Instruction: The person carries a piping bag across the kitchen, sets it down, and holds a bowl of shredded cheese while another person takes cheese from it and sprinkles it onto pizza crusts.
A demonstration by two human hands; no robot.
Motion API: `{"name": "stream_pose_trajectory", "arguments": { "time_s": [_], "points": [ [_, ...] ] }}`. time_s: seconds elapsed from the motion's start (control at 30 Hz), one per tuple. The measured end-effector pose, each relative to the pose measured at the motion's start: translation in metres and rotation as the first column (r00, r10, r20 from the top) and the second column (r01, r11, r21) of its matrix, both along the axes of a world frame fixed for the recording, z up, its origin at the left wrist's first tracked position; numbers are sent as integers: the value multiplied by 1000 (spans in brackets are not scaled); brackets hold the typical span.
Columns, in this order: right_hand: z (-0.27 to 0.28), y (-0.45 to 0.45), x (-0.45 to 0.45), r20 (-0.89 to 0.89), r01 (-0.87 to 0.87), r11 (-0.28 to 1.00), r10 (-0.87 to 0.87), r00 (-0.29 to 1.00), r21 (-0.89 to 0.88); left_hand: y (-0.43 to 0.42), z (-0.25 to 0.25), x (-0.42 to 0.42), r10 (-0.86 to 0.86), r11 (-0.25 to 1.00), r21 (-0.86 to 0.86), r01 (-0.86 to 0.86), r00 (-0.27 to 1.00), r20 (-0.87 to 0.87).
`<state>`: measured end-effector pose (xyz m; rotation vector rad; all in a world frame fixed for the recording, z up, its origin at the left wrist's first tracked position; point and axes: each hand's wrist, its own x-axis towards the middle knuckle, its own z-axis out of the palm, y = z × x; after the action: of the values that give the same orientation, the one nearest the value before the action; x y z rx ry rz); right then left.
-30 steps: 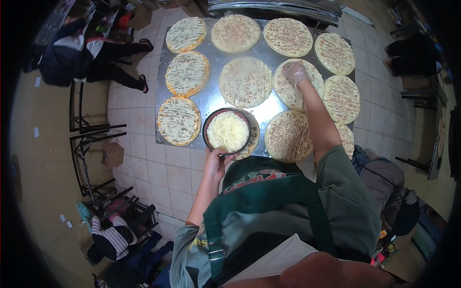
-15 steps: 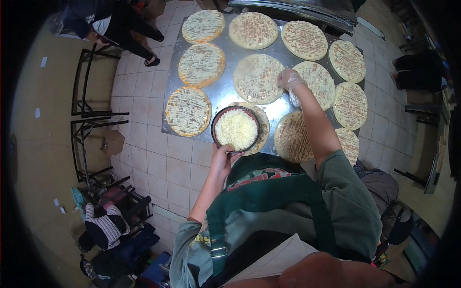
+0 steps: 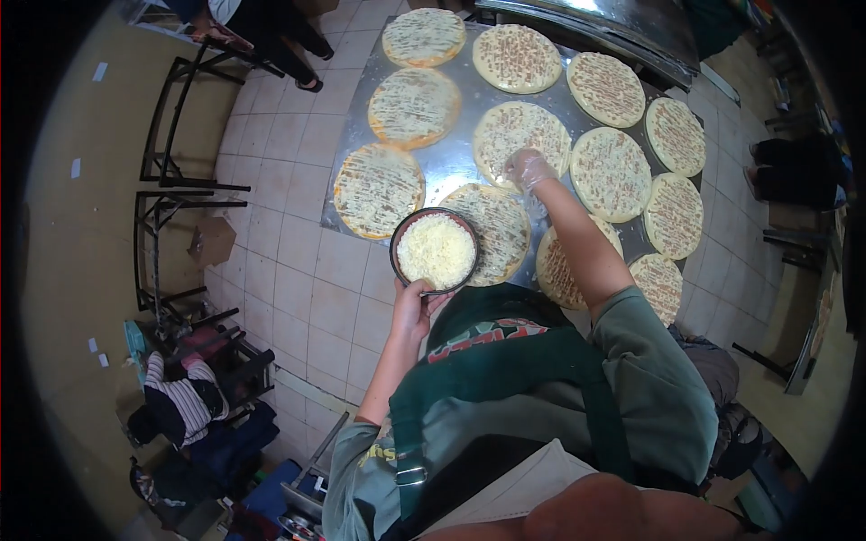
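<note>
My left hand is closed on the rim of a dark round bowl full of grated white cheese, near the table's front edge. In a clear plastic glove, my right hand is over the lower edge of a round pizza; its fingers are bent, and whatever they hold cannot be made out. Another pizza lies just right of the bowl, partly behind it. Several more topped rounds, such as one pizza, cover the metal table.
A person stands at the upper left beside black metal frames. Someone in a striped top is at the lower left. A cardboard box sits on the tiled floor. Dark-clothed legs show at the right.
My right hand has moved left, from the pizza on the right to the middle one. The view has shifted, so the table appears farther right. My left hand still holds the bowl.
</note>
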<state>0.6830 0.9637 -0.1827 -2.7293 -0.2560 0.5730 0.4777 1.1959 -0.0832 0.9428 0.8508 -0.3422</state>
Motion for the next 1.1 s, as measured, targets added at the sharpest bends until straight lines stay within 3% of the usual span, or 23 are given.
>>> {"name": "stream_pose_trajectory", "arguments": {
  "time_s": [0.17, 0.27, 0.33, 0.4, 0.47, 0.57, 0.67, 0.73, 0.8, 0.83, 0.87, 0.9, 0.97, 1.0, 1.07, 1.1],
  "points": [
    [18, 20, 16, -62, 14, 998, -11, 998, 53, 12, -1, -11, 34, 999, -9, -34, 999, 2],
    [29, 29, 27, 12, -119, 993, 119, 993, -16, 19, 2, -18, 47, 999, -14, -48, 999, -25],
    [44, 36, 33, -36, -350, 913, 351, 936, -211, 22, 6, -21, 45, 999, -5, -45, 998, -48],
    [27, 36, 47, 21, -326, 922, 337, 941, -209, 23, 6, -23, 91, 996, 9, -91, 994, -56],
    [26, 39, 57, 48, -144, 976, 154, 987, -162, 25, 11, -24, 100, 995, 13, -99, 993, -70],
    [32, 36, 76, 46, -30, 991, 36, 998, -129, 26, 15, -25, 116, 993, 20, -114, 990, -86],
    [8, 20, 105, 168, -87, 966, 130, 977, -242, 28, 11, -28, 113, 994, 21, -111, 991, -76],
    [45, 30, 91, 149, -54, 946, 106, 983, -319, 30, 11, -29, 92, 996, 22, -91, 994, -58],
    [74, 36, 80, 197, 62, 959, -7, 980, -275, 28, 11, -27, 98, 994, 60, -93, 991, -88],
    [54, 38, 74, 351, -51, 974, 127, 928, -219, 26, 12, -26, 96, 993, 76, -90, 993, -72],
    [49, 45, 54, 380, -69, 991, 22, 925, 111, 25, 8, -26, 70, 996, 61, -67, 997, -38],
    [95, 66, 15, 26, 65, 884, -87, 996, 464, 26, 5, -25, 47, 997, 65, -45, 998, -35],
    [125, 97, -40, -4, -380, 824, 421, 907, 420, 23, 1, -23, 2, 997, 81, -2, 1000, -6],
    [143, 107, -61, -132, -461, 742, 585, 800, 487, 21, 2, -22, -21, 997, 73, 20, 1000, 16],
    [112, 120, -103, 35, -545, 735, 583, 812, 403, 19, 7, -21, -155, 983, 104, 149, 987, 51],
    [131, 123, -118, -74, -451, 831, 497, 864, 326, 18, 9, -21, -170, 985, 54, 165, 980, 105]
  ]
}}
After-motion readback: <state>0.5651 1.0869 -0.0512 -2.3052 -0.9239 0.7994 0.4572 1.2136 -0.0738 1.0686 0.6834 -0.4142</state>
